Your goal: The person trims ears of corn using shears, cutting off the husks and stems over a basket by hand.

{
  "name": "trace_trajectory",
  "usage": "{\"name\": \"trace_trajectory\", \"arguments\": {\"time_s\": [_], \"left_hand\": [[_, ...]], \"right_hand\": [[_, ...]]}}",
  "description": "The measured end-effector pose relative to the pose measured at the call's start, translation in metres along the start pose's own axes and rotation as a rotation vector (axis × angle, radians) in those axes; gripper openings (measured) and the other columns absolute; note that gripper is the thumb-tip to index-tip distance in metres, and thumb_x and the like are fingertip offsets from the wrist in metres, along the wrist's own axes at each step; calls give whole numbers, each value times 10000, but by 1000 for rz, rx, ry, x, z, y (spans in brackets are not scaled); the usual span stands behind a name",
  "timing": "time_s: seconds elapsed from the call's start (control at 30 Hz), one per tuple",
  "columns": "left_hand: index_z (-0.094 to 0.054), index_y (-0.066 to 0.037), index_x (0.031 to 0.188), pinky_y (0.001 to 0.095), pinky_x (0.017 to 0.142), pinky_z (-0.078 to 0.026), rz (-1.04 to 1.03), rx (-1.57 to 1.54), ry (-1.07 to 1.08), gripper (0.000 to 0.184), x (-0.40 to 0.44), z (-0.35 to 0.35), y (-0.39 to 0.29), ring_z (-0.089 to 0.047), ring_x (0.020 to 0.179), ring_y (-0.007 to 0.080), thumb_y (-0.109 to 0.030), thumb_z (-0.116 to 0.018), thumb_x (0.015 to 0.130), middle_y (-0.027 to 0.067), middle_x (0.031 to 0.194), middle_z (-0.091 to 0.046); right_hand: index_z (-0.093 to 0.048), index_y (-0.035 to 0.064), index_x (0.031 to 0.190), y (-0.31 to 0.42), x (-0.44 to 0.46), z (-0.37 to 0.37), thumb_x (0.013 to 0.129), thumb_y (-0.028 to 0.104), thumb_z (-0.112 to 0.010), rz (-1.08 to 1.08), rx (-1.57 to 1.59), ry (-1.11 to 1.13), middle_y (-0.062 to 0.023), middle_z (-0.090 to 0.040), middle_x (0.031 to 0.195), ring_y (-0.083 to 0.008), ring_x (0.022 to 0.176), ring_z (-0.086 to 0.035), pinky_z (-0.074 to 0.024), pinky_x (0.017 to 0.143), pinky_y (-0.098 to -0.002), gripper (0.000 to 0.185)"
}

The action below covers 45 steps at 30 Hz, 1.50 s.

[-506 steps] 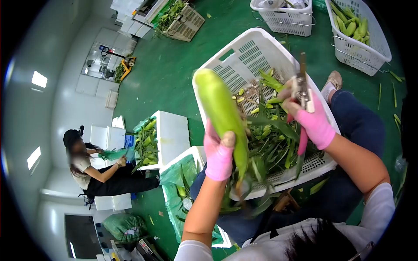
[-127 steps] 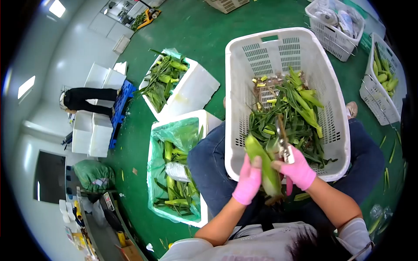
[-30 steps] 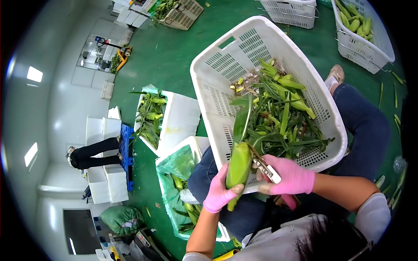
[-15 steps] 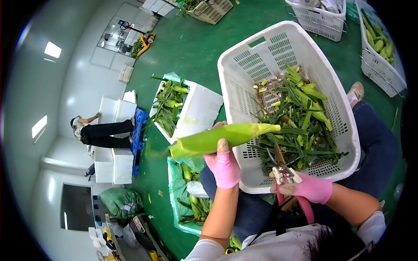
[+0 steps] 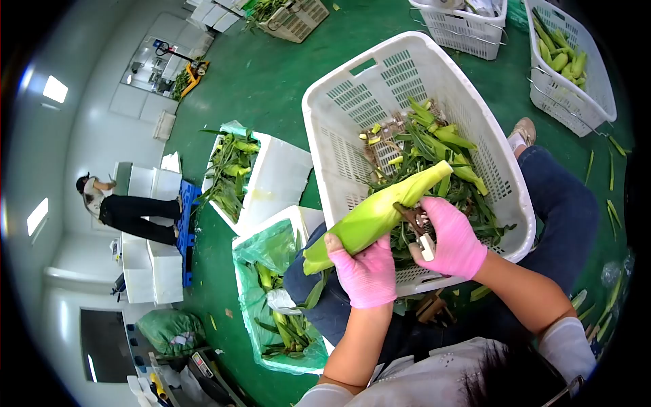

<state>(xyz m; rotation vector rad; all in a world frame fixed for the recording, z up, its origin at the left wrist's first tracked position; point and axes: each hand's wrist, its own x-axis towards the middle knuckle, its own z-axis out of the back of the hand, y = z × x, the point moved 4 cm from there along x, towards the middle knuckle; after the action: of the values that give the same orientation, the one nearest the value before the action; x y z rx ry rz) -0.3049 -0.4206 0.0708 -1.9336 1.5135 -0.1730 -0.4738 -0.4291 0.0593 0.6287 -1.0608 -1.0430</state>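
Observation:
My left hand (image 5: pixel 367 270), in a pink glove, is closed around the lower part of an ear of corn (image 5: pixel 369 220) in its green husk. The ear slants up to the right over a white plastic crate (image 5: pixel 328 125). In my right hand (image 5: pixel 453 239), gloved in pink too, are pruning shears (image 5: pixel 426 245) with white on the handle. Their blades meet the husk near the ear's upper right end and are partly hidden by it. Husk leaves (image 5: pixel 451 146) and short cut pieces lie in the crate below.
Two white boxes, one a foam box (image 5: pixel 278 176) and one lined with green plastic (image 5: pixel 247 298), hold leaves and corn at my left. A crate of corn ears (image 5: pixel 573 102) stands far right. Another person (image 5: pixel 132 214) is by stacked white boxes. Scraps litter the green floor.
The ear's right end has tilted upward, and my right hand has brought the shears up against it. My left hand's grip has turned. The whole view has shifted, so surroundings appear further left.

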Motion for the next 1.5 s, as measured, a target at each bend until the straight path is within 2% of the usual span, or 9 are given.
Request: {"name": "trace_trajectory", "arguments": {"time_s": [0.17,0.3,0.43,0.5,0.6,0.7,0.83,1.13,1.5], "left_hand": [[-508,7,1360,544,1113,-461,259,-102,-41,657,8,9,2,-531,1307,367,-530,-595,992,175,1418,-544],[-507,11,1352,505,1058,-491,514,-194,161,591,36,47,-12,-567,1224,355,-460,-590,1005,171,1349,-571],[-471,-48,1417,347,729,-521,839,-575,333,608,19,22,-10,-523,778,200,-476,-571,997,72,948,-509],[-414,-92,1494,344,829,-525,656,-478,743,706,16,21,-36,-517,818,189,-534,-591,972,62,902,-481],[-423,-163,1515,579,1100,-446,440,-146,521,826,-3,19,-49,-577,1014,240,-631,-658,876,63,987,-537],[-485,-199,1451,440,872,-513,834,-304,380,898,-7,60,-24,-551,1075,213,-693,-776,759,35,1082,-539],[-445,-182,1501,389,861,-528,675,70,391,925,-25,86,-6,-563,1097,202,-698,-745,794,46,1203,-552],[-493,-74,1433,460,996,-537,790,389,375,779,-60,97,-25,-639,1125,249,-615,-675,903,109,1257,-621],[-522,-121,1406,478,920,-513,395,-135,131,655,-122,185,-159,-586,939,283,-578,-550,937,108,1067,-599]], "right_hand": [[-568,33,1061,1,-1,8,711,159,-792,-82,-47,43,-144,-654,816,-370,741,-670,-552,672,-438,434],[-594,51,1065,11,-25,-2,734,213,-821,-158,311,635,-137,-694,809,-256,713,-714,-569,651,-363,433],[-616,36,1042,44,-53,-18,797,45,-753,-249,973,1088,-39,-671,807,-159,686,-648,-551,609,-333,281],[-611,16,1047,44,-56,2,749,62,-771,-767,1382,1068,-110,-667,816,-211,722,-675,-565,597,-343,341],[-563,-46,1181,21,-26,3,691,207,-797,-561,1483,687,-152,-646,952,-300,780,-699,-583,620,-388,599],[-519,-31,1253,24,0,4,787,306,-769,-563,1468,318,-136,-628,1044,-285,875,-674,-568,754,-416,626],[-562,8,1174,-45,-8,3,969,249,-575,-991,1363,-432,-100,-608,1016,-234,906,-619,-548,846,-428,317],[-507,15,1203,12,-32,-49,861,94,-704,-982,988,421,-69,-578,888,-189,609,-598,-529,467,-323,402],[-606,60,1175,-81,40,-5,854,181,-682,-676,705,400,-23,-619,881,-164,806,-620,-540,709,-299,352]]}}
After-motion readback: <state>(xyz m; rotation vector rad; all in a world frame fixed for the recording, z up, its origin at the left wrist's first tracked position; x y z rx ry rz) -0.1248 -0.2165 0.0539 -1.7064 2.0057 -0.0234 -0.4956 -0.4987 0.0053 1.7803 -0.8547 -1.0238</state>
